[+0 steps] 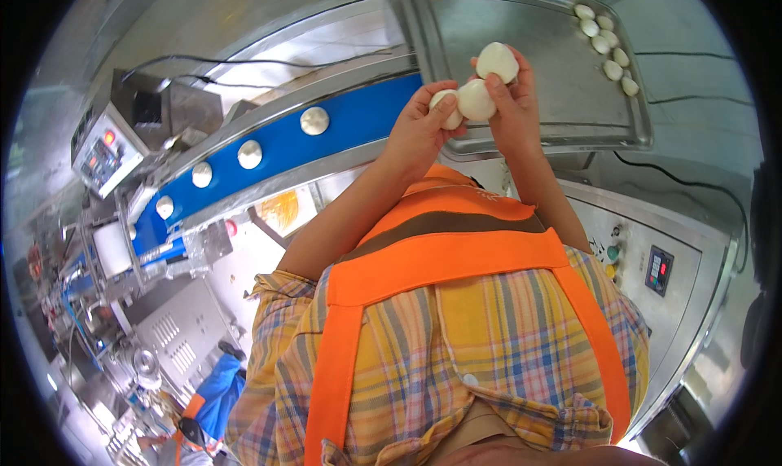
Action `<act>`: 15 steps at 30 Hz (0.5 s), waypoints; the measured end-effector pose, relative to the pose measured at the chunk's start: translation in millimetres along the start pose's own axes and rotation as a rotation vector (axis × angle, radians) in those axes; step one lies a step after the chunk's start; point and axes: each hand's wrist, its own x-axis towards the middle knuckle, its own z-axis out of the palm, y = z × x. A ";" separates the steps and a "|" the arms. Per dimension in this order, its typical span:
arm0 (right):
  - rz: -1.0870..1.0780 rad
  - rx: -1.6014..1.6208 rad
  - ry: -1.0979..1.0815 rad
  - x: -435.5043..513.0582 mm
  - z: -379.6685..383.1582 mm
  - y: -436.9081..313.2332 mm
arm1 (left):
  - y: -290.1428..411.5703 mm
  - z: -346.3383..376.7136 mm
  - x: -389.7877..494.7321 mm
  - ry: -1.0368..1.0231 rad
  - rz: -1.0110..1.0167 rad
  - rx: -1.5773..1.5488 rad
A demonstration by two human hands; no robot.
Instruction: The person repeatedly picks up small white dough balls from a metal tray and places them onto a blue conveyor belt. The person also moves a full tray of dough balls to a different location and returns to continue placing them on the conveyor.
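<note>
Round white dough balls are in both hands, above the left edge of a metal tray (568,137). My left hand (435,108) grips one dough ball (449,113) between thumb and fingers. My right hand (513,90) holds a larger dough ball (498,61) and presses its thumb against another dough ball (475,100), which touches the one in my left hand. Several smaller white dough pieces (601,44) lie in a cluster along the tray's right side. On the blue conveyor belt (281,137) sit several dough balls (314,121) in a spaced row.
A control box (109,151) with a lit red button stands left of the belt. Black cables (256,63) run behind it. A steel cabinet with a control panel (660,270) is at the right. Machinery (146,362) and another person (201,411) are at the lower left.
</note>
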 end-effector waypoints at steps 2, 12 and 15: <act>0.082 0.103 0.045 -2.5 -1.3 3.1 | 1.2 -5.2 -15.1 0.035 0.001 0.104; 0.154 0.267 0.043 22.0 -30.2 1.8 | -9.1 -99.9 -7.7 0.500 0.694 1.295; 0.193 0.220 0.033 21.6 -17.5 15.7 | -18.8 -128.2 8.5 0.380 0.573 1.419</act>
